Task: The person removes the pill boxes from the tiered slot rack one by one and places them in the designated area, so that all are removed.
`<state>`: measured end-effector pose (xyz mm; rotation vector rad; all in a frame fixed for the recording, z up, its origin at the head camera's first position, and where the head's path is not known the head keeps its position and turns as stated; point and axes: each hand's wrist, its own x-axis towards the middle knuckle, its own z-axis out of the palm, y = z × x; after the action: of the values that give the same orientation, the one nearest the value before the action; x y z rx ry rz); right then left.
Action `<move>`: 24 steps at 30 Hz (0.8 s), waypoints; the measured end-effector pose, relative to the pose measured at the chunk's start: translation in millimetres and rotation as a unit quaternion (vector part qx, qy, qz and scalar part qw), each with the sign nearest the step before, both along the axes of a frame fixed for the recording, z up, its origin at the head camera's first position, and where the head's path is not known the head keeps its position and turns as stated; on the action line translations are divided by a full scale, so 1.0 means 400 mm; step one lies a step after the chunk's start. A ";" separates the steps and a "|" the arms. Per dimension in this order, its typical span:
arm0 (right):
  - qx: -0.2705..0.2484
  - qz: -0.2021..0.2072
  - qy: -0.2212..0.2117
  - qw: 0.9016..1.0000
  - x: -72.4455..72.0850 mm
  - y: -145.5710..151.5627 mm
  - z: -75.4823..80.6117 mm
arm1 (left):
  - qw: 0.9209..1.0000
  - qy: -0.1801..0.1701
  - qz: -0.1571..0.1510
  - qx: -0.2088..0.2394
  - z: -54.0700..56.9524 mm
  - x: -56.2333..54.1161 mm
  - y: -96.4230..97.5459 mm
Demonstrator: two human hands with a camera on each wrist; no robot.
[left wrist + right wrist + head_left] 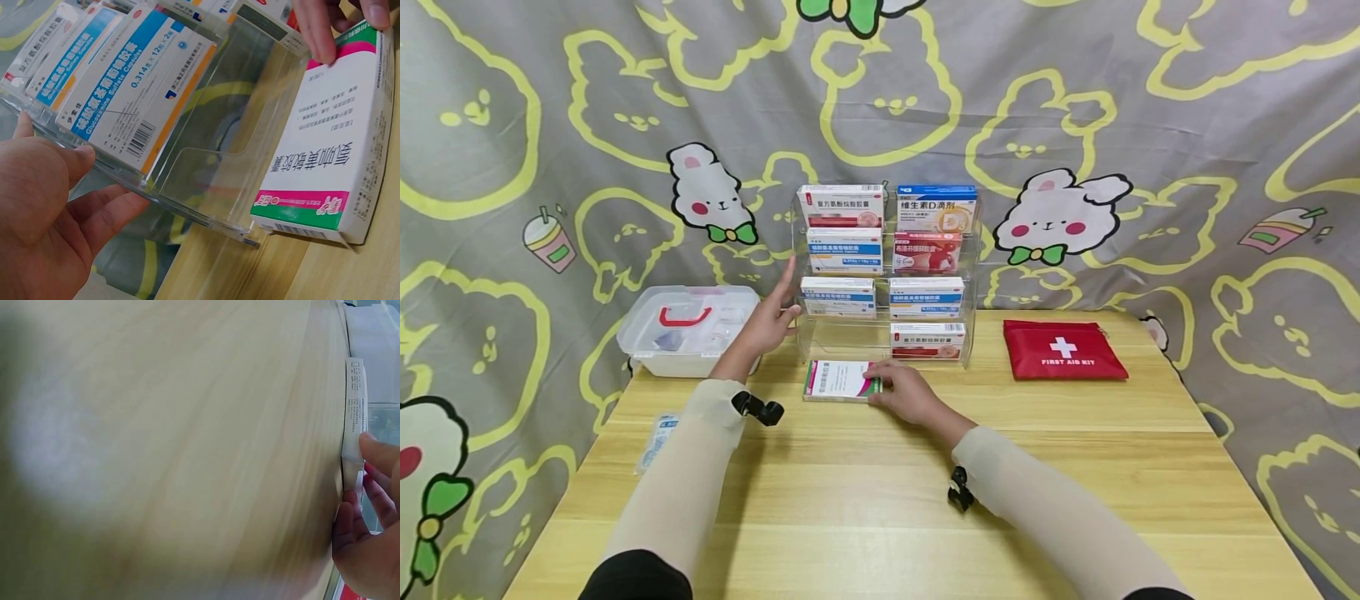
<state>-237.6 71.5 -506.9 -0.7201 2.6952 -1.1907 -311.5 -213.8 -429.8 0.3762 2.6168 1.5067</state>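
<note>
In the head view, my right hand (910,392) grips the right end of a white, green and pink medicine box (838,381). This box lies flat at the foot of a clear display rack (842,335), printed face up. Along the rack's left side, my left hand (767,321) touches the edge with its fingers extended. Glucosamine boxes (147,87) stand in the rack close to that hand in the left wrist view. The right wrist view has the gripped box (354,412) edge-on, with thumb and fingers on it.
A lidded clear case (688,333) with a red handle stands at the left, and a small blue-white packet (657,442) lies before it. On the right is a red first aid pouch (1063,350). A patterned curtain (880,108) hangs behind the table (865,500).
</note>
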 end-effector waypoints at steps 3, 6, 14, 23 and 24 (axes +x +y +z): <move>-0.001 -0.005 -0.003 1.000 -0.001 -0.005 0.001 | 1.000 0.004 0.001 -0.004 -0.001 0.000 -0.001; 0.000 -0.009 -0.004 1.000 -0.001 -0.007 0.003 | 1.000 0.007 0.003 -0.003 -0.002 0.000 0.000; 0.012 -0.008 0.000 1.000 -0.001 -0.008 0.006 | 1.000 0.000 0.000 0.002 -0.001 0.000 -0.001; 0.029 -0.002 0.012 1.000 -0.004 -0.010 0.002 | 1.000 0.004 -0.001 -0.001 -0.003 -0.001 -0.003; 0.031 -0.002 0.013 0.999 -0.004 -0.010 0.001 | 1.000 0.004 -0.001 0.000 -0.003 -0.001 -0.002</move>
<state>-239.3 67.4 -506.4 -0.7267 2.7424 -1.1000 -311.8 -214.8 -430.9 0.3851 2.6218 1.5074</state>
